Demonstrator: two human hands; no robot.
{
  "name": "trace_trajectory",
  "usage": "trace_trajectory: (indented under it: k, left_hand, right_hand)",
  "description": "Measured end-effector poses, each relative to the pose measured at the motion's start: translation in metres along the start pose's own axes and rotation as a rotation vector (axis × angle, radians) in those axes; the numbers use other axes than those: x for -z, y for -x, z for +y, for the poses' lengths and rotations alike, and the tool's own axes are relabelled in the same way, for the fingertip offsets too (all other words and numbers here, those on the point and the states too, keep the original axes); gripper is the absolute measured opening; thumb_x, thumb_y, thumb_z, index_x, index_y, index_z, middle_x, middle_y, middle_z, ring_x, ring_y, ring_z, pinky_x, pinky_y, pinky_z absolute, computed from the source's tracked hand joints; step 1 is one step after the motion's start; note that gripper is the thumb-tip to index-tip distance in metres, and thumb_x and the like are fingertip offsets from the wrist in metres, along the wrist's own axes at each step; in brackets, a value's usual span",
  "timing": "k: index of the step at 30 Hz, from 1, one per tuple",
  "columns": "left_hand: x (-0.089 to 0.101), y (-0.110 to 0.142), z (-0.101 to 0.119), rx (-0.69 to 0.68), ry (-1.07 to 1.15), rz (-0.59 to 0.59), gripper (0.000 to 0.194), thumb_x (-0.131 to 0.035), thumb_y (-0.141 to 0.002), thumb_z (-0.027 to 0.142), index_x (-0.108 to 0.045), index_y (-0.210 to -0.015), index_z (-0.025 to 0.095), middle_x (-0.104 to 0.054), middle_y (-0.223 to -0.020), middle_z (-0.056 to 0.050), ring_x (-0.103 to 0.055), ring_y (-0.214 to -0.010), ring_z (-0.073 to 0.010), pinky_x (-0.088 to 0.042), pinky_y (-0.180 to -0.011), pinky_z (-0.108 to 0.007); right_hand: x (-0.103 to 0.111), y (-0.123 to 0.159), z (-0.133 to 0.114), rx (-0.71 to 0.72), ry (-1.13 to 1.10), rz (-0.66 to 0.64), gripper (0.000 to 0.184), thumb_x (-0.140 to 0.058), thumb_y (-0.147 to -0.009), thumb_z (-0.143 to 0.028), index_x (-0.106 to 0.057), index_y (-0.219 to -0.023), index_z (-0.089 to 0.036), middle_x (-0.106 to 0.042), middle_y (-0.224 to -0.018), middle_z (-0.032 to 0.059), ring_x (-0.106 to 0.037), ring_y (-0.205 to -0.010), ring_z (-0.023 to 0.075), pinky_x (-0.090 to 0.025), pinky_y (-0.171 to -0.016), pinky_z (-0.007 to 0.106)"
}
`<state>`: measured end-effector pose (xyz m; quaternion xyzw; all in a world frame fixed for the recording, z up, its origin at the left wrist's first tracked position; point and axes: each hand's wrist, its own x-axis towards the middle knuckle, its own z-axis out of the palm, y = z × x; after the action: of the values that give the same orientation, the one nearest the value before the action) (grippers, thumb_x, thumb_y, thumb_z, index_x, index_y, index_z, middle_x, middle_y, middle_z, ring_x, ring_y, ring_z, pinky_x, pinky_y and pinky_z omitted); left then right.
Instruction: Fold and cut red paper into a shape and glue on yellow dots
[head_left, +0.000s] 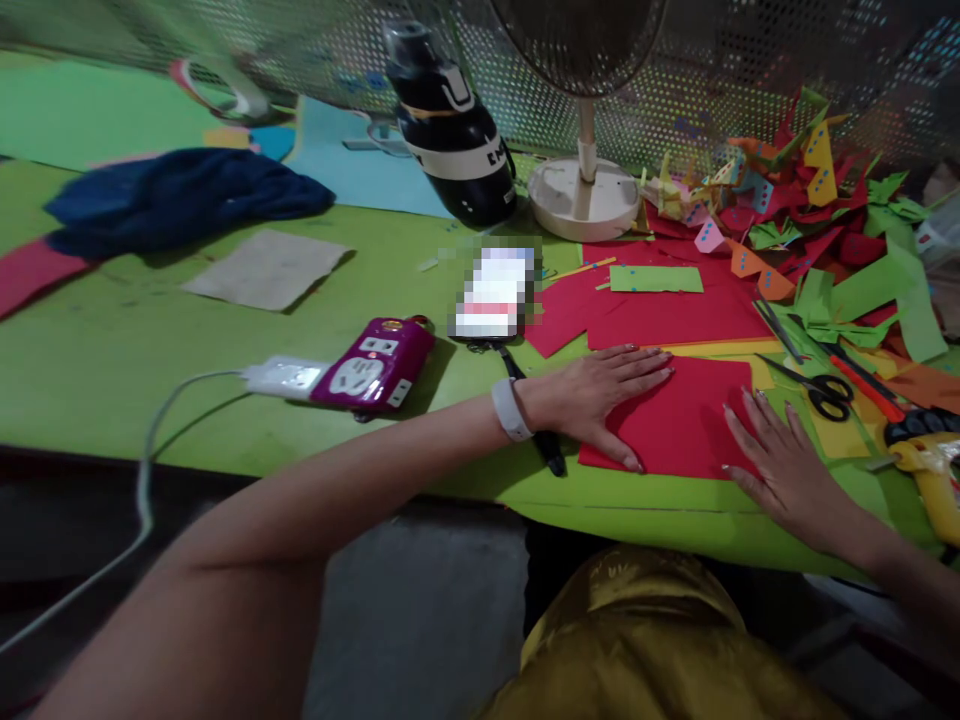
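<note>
A red sheet of paper (pixel 686 420) lies flat near the front edge of the green table. My left hand (pixel 600 400) rests on its left part, palm down with the fingers stretched out to the right. At the sheet's right edge, my right hand (pixel 784 470) has its fingers spread and touches the paper. Neither hand holds anything. Black-handled scissors (pixel 829 395) lie just beyond my right hand. Behind the sheet is more red paper (pixel 675 315) with a small green strip (pixel 656 279) on top. Under my left wrist passes a black stick-like handle (pixel 551 455).
A phone (pixel 495 295) with a blurred screen stands behind my left wrist. Further left are a purple power strip (pixel 375 365) and a dark blue cloth (pixel 187 195). A black bottle (pixel 454 140) and a fan (pixel 585 195) stand at the back. Paper scraps (pixel 795 210) and a yellow glue gun (pixel 934 485) lie right.
</note>
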<state>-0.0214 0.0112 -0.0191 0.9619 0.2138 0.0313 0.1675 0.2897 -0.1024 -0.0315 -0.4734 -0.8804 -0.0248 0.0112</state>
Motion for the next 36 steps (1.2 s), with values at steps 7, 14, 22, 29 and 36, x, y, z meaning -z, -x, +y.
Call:
trace_trajectory:
  k: [7,14,22,29,36]
  left_hand:
    - [0.008,0.002,0.003,0.037,0.010,-0.071,0.115,-0.057,-0.072,0.083,-0.023,-0.157,0.015,-0.015,-0.165,-0.016,-0.015,-0.153,-0.0330,-0.012,-0.123,-0.045]
    - [0.011,0.001,0.002,0.014,0.027,-0.063,0.112,-0.060,-0.072,0.081,-0.025,-0.157,0.017,-0.018,-0.165,-0.016,-0.018,-0.152,-0.0335,-0.017,-0.122,-0.046]
    - [0.017,-0.004,0.006,0.036,0.022,-0.119,0.110,-0.065,-0.069,0.079,-0.031,-0.155,0.019,-0.020,-0.165,-0.015,-0.019,-0.152,-0.0319,-0.016,-0.123,-0.044]
    - [0.026,-0.004,0.005,0.116,0.196,-0.006,0.108,-0.070,-0.072,0.071,-0.024,-0.157,0.021,-0.027,-0.163,-0.015,-0.029,-0.149,-0.0319,-0.028,-0.118,-0.042]
    - [0.040,-0.012,-0.016,0.360,0.473,0.284,0.067,-0.067,-0.081,0.057,-0.059,-0.136,0.019,-0.074,-0.115,-0.012,-0.068,-0.099,-0.0257,-0.054,-0.082,-0.034]
  right_hand:
    - [0.019,0.004,0.014,-0.087,-0.244,-0.097,0.084,-0.049,-0.094,-0.057,-0.004,-0.160,-0.031,-0.024,-0.164,0.0115,-0.024,-0.151,0.0324,-0.028,-0.119,0.062]
    - [0.040,-0.006,0.011,-0.230,-0.450,-0.031,0.072,-0.056,-0.091,-0.049,-0.032,-0.155,-0.025,-0.041,-0.157,0.0117,-0.040,-0.144,0.0314,-0.038,-0.116,0.054]
    - [0.036,-0.081,0.031,-0.395,-0.348,-0.015,0.047,-0.072,-0.080,-0.041,-0.065,-0.117,-0.014,-0.066,-0.111,0.0159,-0.062,-0.105,0.0320,-0.049,-0.088,0.044]
    - [0.041,-0.089,0.032,-0.384,-0.568,-0.015,0.024,-0.070,-0.081,-0.036,-0.056,-0.070,-0.020,-0.054,-0.068,-0.0005,-0.046,-0.063,0.0148,-0.032,-0.060,0.030]
    - [0.052,-0.088,0.040,-0.444,-0.906,0.206,0.033,-0.074,-0.073,-0.051,-0.061,-0.072,-0.021,-0.051,-0.059,-0.0041,-0.043,-0.056,0.0123,-0.032,-0.053,0.028]
